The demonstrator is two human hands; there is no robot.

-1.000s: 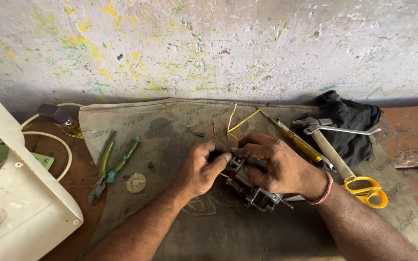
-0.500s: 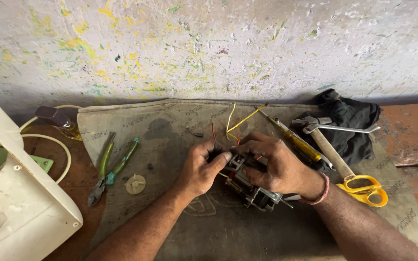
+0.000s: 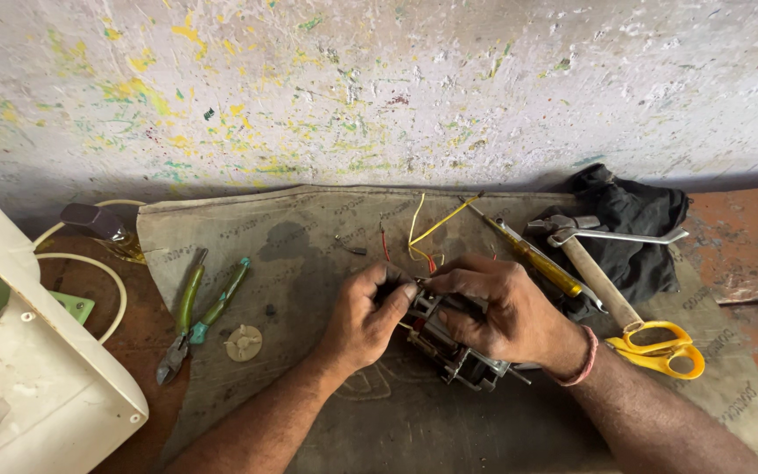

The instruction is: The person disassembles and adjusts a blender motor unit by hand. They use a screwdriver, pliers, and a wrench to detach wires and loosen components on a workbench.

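Grey mat (image 3: 309,228) | left hand (image 3: 363,320), right hand (image 3: 502,312): fingers curled, pinching small motor (image 3: 454,347)

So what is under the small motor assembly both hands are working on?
The motor assembly lies on a grey-brown mat spread over the reddish bench. The left hand and right hand cover its upper part, so the wire ends there are hidden.

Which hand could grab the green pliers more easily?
Probably the left hand. The green-handled pliers lie on its side of the mat, with nothing in between. The right hand is on the far side of the small motor and would have to cross over it.
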